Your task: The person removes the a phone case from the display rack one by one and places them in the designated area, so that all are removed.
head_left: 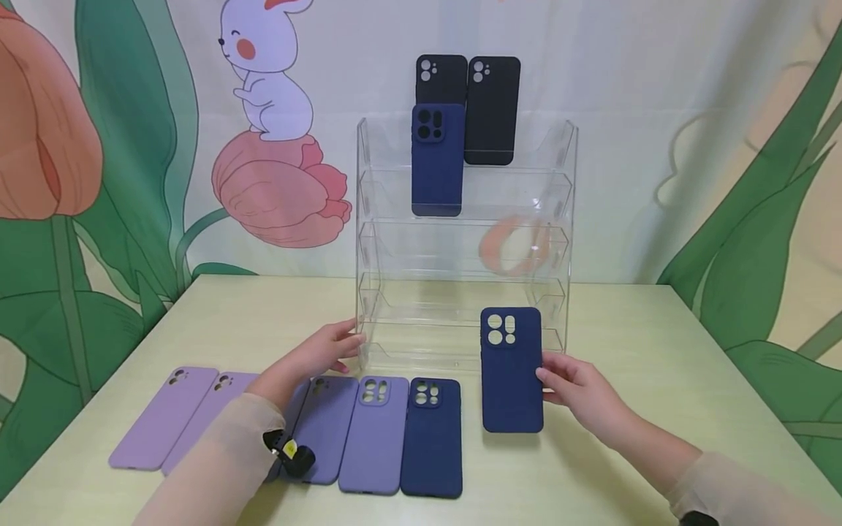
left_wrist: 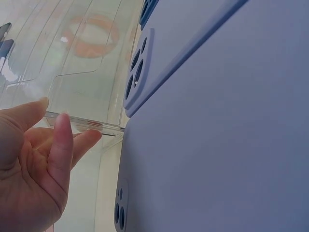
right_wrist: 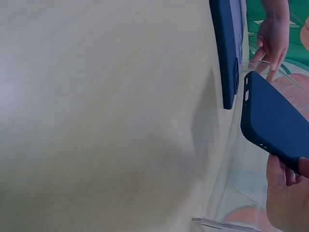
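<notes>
My right hand (head_left: 582, 391) pinches a dark blue phone case (head_left: 512, 391) by its right edge. The case is held upright before the lower right of a clear tiered display stand (head_left: 572, 190), its camera cutouts at the top left. My left hand (head_left: 320, 351) holds the stand's lower left side edge. In the left wrist view, the thumb and fingers lie on either side of that clear panel. A second dark blue case (head_left: 432, 446) lies on the table below the stand, beside a purple case (head_left: 373, 446). My left forearm partly hides the row.
More purple cases (head_left: 164, 416) continue the row leftward. On the stand's top tier are two black cases (head_left: 492, 117) (head_left: 450, 80); a dark blue case (head_left: 437, 172) stands one tier lower, overlapping the left one. Behind the pale table (head_left: 625, 329) hangs a printed curtain (head_left: 625, 88).
</notes>
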Tool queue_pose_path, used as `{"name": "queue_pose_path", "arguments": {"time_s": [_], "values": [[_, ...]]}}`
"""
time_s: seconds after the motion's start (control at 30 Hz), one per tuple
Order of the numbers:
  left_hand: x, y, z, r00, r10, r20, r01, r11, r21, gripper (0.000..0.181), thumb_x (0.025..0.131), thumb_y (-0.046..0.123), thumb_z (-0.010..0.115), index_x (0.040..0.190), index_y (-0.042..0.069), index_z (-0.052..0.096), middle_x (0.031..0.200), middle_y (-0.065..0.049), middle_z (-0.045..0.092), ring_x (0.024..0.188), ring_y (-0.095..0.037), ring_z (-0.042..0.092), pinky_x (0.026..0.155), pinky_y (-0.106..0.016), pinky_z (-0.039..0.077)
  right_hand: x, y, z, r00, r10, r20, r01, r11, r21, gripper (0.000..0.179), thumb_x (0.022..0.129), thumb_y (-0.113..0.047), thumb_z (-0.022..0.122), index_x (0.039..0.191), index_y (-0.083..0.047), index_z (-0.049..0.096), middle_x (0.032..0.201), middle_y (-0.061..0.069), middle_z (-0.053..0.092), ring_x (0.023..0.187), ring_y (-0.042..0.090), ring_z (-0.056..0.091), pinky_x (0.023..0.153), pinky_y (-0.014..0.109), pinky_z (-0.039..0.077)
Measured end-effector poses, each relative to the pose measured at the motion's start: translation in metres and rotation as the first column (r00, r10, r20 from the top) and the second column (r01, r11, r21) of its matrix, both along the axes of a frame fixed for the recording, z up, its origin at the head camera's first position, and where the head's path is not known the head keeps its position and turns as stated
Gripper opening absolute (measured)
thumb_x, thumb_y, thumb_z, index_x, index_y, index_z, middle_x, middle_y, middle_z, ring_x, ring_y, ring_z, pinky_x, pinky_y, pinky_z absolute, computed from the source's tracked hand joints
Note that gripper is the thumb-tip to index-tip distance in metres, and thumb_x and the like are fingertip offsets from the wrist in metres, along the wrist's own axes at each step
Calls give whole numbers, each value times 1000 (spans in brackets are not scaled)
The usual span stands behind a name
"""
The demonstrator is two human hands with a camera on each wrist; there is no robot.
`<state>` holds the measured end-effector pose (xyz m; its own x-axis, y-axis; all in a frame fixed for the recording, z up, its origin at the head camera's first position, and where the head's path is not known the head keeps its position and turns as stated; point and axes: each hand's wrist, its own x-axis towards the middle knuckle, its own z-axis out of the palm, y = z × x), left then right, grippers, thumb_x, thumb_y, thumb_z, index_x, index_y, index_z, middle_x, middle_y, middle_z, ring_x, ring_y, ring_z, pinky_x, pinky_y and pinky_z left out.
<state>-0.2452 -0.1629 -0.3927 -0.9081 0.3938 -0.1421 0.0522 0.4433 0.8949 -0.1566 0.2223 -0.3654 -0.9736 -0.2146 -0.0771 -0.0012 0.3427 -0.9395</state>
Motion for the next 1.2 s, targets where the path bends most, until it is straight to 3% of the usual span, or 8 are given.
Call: {"name": "queue_pose_path", "arguments": {"time_s": [0.33, 0.6, 0.73, 0.97, 1.2], "values": [[1, 1, 1, 1000, -2, 8, 2, 1000, 3, 57, 100, 23, 44, 148, 4, 19, 140, -25, 38, 122, -38, 45, 69, -34, 51, 15, 4, -22, 997, 2, 73, 1, 999, -35, 41, 97, -7, 48, 131, 16, 39, 118, 23, 57, 104, 28, 59, 82, 37, 50], [0, 0, -3, 1000, 7, 19, -7, 1000, 7, 57, 100, 23, 45, 148, 5, 20, 141, -24, 37, 122, -39, 45, 69, -34, 51, 19, 4, -36, 989, 111, 94, -100, 989, -109, 41, 97, -4, 47, 125, 24, 37, 113, 27, 59, 96, 27, 63, 80, 38, 52], [0, 1, -3, 1000, 9, 20, -9, 1000, 6, 57, 100, 22, 44, 148, 4, 19, 141, -25, 37, 122, -39, 45, 70, -34, 52, 19, 3, -40, 984, 125, 124, -109, 986, -127, 41, 96, -3, 47, 124, 26, 36, 110, 26, 60, 94, 27, 64, 79, 39, 52], [0, 2, 0, 1000, 3, 16, -3, 1000, 2, 58, 100, 24, 44, 148, 4, 18, 141, -25, 36, 122, -39, 44, 71, -34, 52, 17, 0, -47, 986, 56, 156, -48, 997, -58, 41, 94, -1, 51, 119, 29, 38, 101, 26, 63, 84, 25, 66, 72, 39, 54], [-1, 1, 0, 1000, 2, 14, -2, 1000, -2, 57, 100, 23, 44, 148, 5, 19, 141, -25, 37, 123, -39, 44, 70, -34, 52, 16, -8, -50, 991, 12, 133, -27, 993, 115, 32, 87, -2, 62, 107, 23, 54, 87, 19, 67, 70, 20, 66, 64, 35, 55]]}}
